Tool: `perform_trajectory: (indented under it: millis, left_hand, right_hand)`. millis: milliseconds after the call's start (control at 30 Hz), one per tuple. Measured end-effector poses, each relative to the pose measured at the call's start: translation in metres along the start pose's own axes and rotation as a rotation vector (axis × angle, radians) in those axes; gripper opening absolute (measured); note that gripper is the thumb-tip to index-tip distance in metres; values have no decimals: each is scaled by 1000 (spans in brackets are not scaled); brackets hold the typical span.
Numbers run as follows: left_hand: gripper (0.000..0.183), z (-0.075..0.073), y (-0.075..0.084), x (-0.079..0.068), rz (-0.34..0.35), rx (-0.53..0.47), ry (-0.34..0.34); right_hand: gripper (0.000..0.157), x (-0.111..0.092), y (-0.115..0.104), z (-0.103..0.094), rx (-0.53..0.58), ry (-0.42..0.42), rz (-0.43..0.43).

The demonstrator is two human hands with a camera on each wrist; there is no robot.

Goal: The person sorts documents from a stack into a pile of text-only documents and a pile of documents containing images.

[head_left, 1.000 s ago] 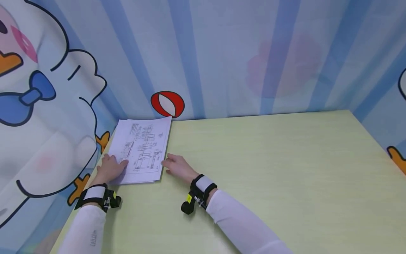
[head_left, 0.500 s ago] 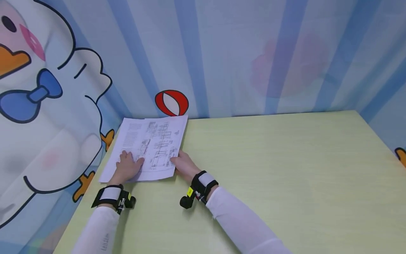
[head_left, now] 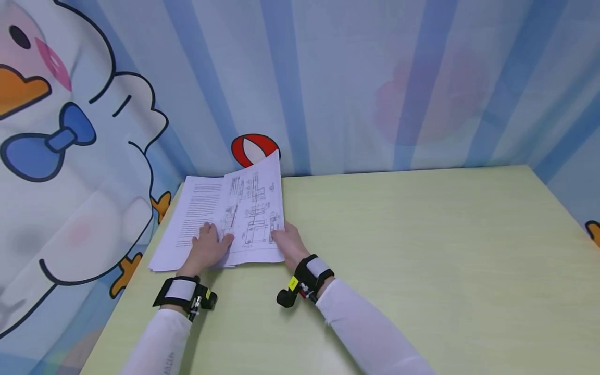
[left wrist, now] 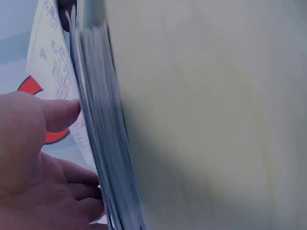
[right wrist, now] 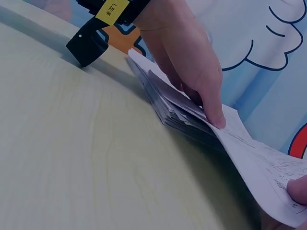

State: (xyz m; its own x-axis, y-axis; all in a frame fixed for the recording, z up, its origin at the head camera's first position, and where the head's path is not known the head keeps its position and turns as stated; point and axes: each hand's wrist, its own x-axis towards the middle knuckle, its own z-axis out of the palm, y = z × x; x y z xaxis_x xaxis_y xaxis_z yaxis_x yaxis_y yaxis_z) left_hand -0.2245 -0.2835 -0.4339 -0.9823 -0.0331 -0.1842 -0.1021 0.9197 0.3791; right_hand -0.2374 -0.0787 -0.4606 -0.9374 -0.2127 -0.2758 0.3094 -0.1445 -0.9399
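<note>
A stack of white paper [head_left: 171, 252] lies at the table's back left, its exposed page covered in lines of text. Over its right part, a top sheet with a technical drawing [head_left: 255, 200] bends upward at its far right corner. My left hand [head_left: 208, 249] rests on the papers with its fingers spread, the thumb by the drawing sheet's left part. My right hand [head_left: 291, 244] pinches that sheet's right edge, thumb on top. In the right wrist view the right thumb [right wrist: 298, 189] presses the lifted, curving sheet; the stack's layered edges [left wrist: 103, 96] show in the left wrist view.
The pale wooden table [head_left: 398, 260] extends to the right of the papers. A cartoon-printed blue striped curtain [head_left: 337, 94] stands along the table's back and sides. Each wrist wears a strapped black camera [head_left: 287, 298].
Both hands have moved rightward. The right hand has taken hold of the drawing sheet's edge, pulled it right and raised its far corner, uncovering the text page. The left hand has slid across the papers.
</note>
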Motion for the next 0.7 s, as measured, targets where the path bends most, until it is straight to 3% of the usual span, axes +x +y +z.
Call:
perform_trajectory:
  millis: [167, 400, 500, 600, 700]
  left_hand:
    - [75, 6, 12, 6, 44, -149, 58]
    - [72, 12, 35, 11, 33, -348, 280]
    - [71, 15, 47, 10, 29, -433, 328]
    - [69, 19, 59, 10, 34, -536, 310]
    - [62, 23, 72, 9, 33, -670, 197]
  right_hand:
    - [38, -4, -5, -20, 4, 21, -22]
    - [34, -11, -18, -54, 27, 13, -59]
    - [32, -16, -25, -71, 32, 24, -62]
    - [30, -22, -34, -89, 29, 27, -74]
    - [29, -30, -43, -105, 23, 21, -108]
